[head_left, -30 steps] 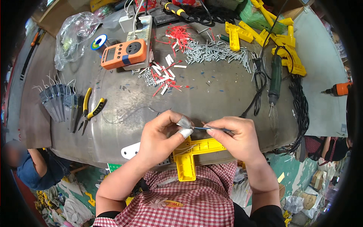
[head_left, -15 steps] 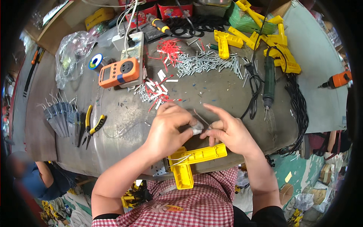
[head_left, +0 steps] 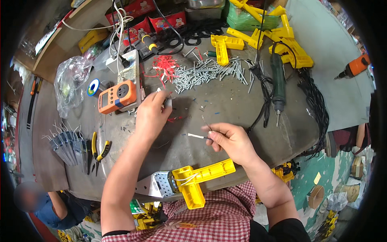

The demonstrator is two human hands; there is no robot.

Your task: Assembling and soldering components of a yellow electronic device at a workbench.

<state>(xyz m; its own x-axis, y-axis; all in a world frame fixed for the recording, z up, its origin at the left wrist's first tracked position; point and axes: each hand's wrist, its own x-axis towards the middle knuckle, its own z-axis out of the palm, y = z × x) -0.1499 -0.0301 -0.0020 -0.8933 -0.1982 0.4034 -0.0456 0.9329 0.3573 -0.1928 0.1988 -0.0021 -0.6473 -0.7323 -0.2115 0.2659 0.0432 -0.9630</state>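
My left hand (head_left: 152, 113) reaches forward over the grey table (head_left: 225, 105) and pinches a small white piece (head_left: 168, 103) next to the orange meter (head_left: 117, 96). My right hand (head_left: 230, 140) stays nearer my body and holds a thin wire with a white tip (head_left: 196, 136) that points left. A yellow plastic T-shaped part (head_left: 201, 179) with a wire in it lies at the table's near edge, below both hands, beside a perforated metal bracket (head_left: 157, 185).
A heap of metal pins (head_left: 209, 70) and red pieces (head_left: 164, 64) lies beyond the hands. Yellow parts (head_left: 282, 40), a green electric screwdriver (head_left: 278, 80), black cables (head_left: 316, 109), yellow-handled pliers (head_left: 100, 151), wired grey parts (head_left: 66, 143), an orange drill (head_left: 354, 66). A person (head_left: 44, 205) crouches lower left.
The hands were together over the yellow part, working on a small piece. They have parted: the left reached forward toward the meter, the right keeps the wire. The view has shifted down.
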